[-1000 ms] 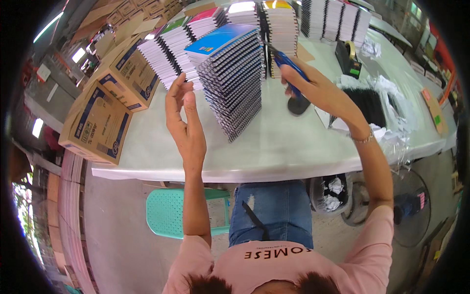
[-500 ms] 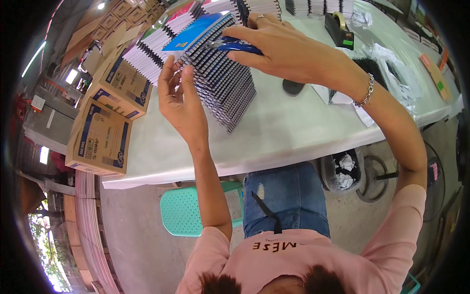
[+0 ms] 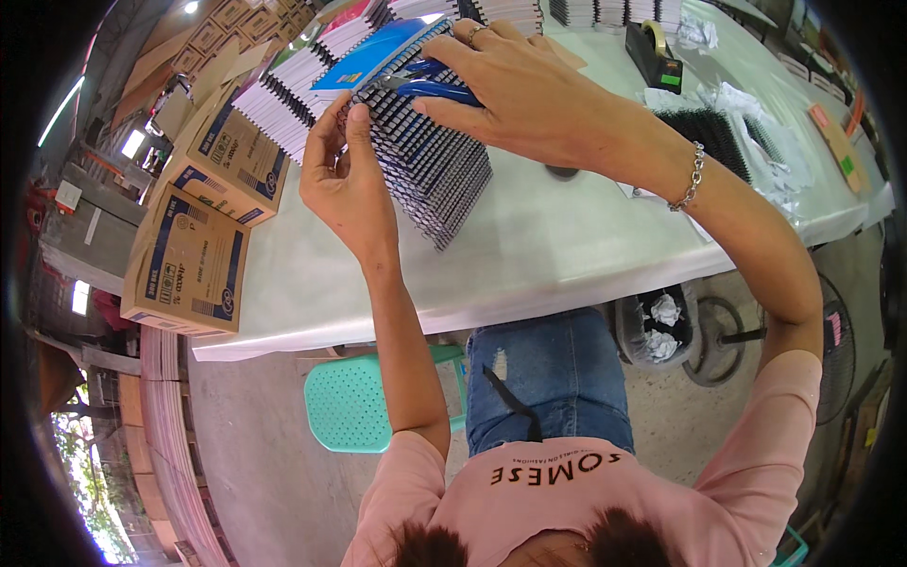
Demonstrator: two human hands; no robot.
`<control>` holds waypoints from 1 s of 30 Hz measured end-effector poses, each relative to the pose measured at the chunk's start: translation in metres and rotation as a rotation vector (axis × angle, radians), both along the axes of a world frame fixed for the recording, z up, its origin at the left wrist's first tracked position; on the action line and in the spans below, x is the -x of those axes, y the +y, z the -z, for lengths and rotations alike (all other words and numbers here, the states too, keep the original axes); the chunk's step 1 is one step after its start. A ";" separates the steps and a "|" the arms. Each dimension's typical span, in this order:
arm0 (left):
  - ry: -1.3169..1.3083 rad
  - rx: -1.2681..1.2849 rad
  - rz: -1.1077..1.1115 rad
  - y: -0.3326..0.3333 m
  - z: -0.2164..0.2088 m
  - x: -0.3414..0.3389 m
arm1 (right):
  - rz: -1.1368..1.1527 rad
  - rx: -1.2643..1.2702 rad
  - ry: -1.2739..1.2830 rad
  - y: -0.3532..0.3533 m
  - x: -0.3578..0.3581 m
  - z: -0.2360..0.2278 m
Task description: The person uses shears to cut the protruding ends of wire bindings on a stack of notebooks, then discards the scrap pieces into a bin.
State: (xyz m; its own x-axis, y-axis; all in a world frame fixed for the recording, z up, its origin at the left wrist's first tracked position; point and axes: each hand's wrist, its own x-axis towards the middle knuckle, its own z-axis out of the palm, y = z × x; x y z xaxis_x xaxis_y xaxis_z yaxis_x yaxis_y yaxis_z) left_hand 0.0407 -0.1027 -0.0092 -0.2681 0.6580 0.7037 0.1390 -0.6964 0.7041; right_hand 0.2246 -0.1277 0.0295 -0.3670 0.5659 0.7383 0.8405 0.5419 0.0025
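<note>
A tall stack of spiral-bound notebooks [image 3: 436, 180] stands on the white-covered table, coil edges facing me. The top notebook [image 3: 370, 59] has a blue cover. At its near left corner, the thumb and fingers of my left hand [image 3: 351, 194] are closed on the end of the wire coil. My right hand [image 3: 543, 94] is wrapped around blue-handled pliers [image 3: 442, 93]. Their metal jaws point left and lie along the top notebook's coil, close to my left fingertips. Whether the jaws grip the wire, I cannot tell.
More notebook stacks [image 3: 283, 104] stand at the back left. Two cardboard boxes [image 3: 194, 260] sit beside the table's left edge. A tape dispenser [image 3: 654, 59], black coils [image 3: 709, 137] and crumpled plastic [image 3: 765, 142] lie to the right. A bin [image 3: 657, 354] and a green stool [image 3: 345, 406] are below.
My right hand and the pliers have moved left along the coil, toward the corner. My left thumb and fingers have drawn together on the coil's end.
</note>
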 end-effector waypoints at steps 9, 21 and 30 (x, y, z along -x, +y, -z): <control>-0.013 -0.058 0.028 0.004 0.003 -0.001 | 0.091 -0.058 0.008 0.008 0.004 0.007; -0.009 -0.078 0.051 0.006 0.003 0.002 | 0.077 0.160 -0.045 -0.009 0.011 -0.021; 0.009 -0.099 0.053 0.007 0.004 0.002 | 0.039 0.006 -0.124 0.002 0.007 -0.014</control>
